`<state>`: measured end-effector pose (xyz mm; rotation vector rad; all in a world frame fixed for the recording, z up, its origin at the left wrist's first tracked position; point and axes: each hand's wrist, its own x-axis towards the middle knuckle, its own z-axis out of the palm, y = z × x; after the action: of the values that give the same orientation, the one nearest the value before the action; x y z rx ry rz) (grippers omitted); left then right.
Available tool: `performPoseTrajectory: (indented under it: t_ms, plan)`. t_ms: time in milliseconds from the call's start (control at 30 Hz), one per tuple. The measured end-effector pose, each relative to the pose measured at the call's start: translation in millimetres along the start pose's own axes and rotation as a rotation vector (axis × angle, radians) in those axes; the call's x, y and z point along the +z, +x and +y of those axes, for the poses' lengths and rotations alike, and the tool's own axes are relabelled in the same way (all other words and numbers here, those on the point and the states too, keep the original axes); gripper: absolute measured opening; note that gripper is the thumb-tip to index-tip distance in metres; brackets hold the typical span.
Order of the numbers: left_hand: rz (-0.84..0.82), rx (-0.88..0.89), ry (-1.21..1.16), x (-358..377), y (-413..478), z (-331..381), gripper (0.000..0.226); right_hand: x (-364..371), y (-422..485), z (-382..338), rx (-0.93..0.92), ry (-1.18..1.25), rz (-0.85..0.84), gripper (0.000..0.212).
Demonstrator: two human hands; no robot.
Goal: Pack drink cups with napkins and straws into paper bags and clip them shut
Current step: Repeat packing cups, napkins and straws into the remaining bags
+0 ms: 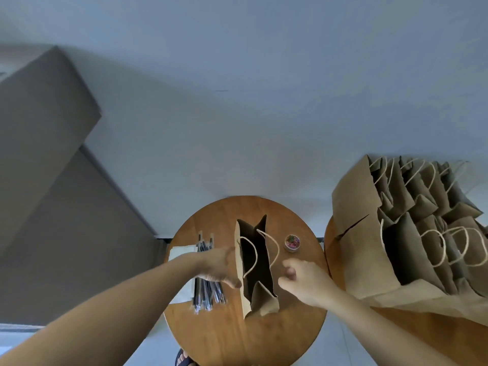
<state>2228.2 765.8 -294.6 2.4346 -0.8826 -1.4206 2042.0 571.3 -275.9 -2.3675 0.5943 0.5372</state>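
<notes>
An open brown paper bag (pixel 260 305) stands upright in the middle of a round wooden table (pixel 232 336), its cord handles hanging over the dark opening. My left hand (pixel 217 265) rests flat against the bag's left wall, thumb by the wall's lower part. My right hand (pixel 303 281) hovers just right of the bag with loosely curled fingers and holds nothing. A bundle of wrapped straws (pixel 207 291) lies left of the bag on white napkins (pixel 182 253), partly under my left hand. A small round tub of coloured paper clips (pixel 292 243) sits right of the bag. No cup shows.
A second wooden table (pixel 412 328) at the right carries several open paper bags (pixel 406 233) packed close together. Grey boxes (pixel 47 159) rise at the left against the wall. A sandalled foot (pixel 184 360) shows below the table's front edge.
</notes>
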Motion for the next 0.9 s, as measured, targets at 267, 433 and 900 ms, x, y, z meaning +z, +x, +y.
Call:
performPoseTrajectory:
  t_ms: [267,433,900]
  plan:
    - [0.436,-0.026,0.159,-67.7,-31.9,24.8,0.079,-62.0,27.9,-53.3,-0.112,-0.171,0.113,0.054]
    - [0.561,-0.076,0.255,-106.8,-59.3,29.0,0.077,-97.7,45.5,-106.6,-0.204,-0.240,0.169,0.054]
    - [1.040,-0.161,0.259,-260.3,-236.9,-10.7,0.074,-175.0,43.1,-346.4,-0.575,-0.409,0.361,0.057]
